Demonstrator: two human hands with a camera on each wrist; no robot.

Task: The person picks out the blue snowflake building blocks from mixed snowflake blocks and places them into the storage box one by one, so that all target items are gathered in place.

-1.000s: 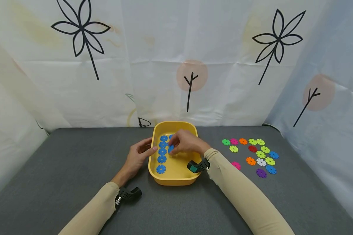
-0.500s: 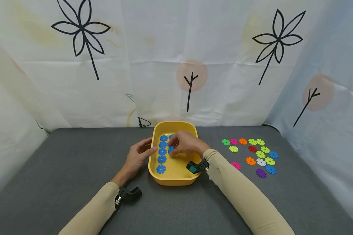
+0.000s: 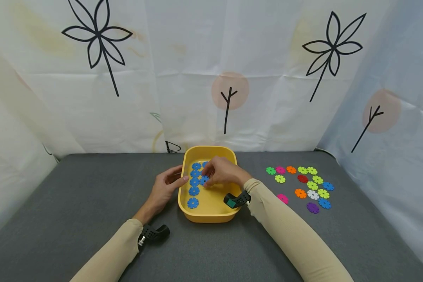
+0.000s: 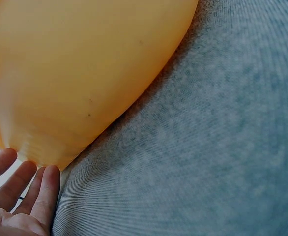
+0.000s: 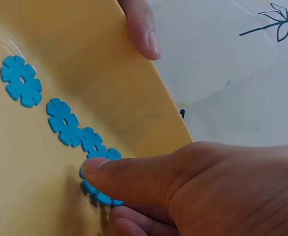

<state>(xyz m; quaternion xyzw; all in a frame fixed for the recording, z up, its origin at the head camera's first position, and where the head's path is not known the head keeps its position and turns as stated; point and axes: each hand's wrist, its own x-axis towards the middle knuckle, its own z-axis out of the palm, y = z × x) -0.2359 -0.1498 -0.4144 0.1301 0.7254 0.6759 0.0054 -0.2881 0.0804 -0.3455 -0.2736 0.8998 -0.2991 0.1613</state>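
A yellow plastic tub [image 3: 209, 218] stands on the grey table in the head view. My left hand [image 3: 163, 188] is at its left side, thumb on the rim; the left wrist view has nearly straight fingers [image 4: 46, 194] touching the outer wall. Inside the tub, my right hand [image 3: 223, 171] pinches a blue flower-shaped disc [image 3: 204, 180] close to the bottom. The right wrist view has the thumb on top of that disc [image 5: 104, 194], with the other fingers partly hidden below. Several matching blue discs [image 3: 194, 190] form a column along the tub's left side; another lies partly behind my right hand.
Right of the tub, loose flower discs lie on the table: yellow-green [image 3: 318, 179], pink [image 3: 282, 198], orange [image 3: 300, 193], red [image 3: 302, 178], white [image 3: 313, 194], purple [image 3: 313, 208], green [image 3: 271, 170] and blue [image 3: 325, 203]. A printed white curtain [image 3: 187, 51] hangs behind.
The blue disc at my right fingertips has gone from tilted to flatter, showing more of its face. My left hand and the tub have stayed in place.
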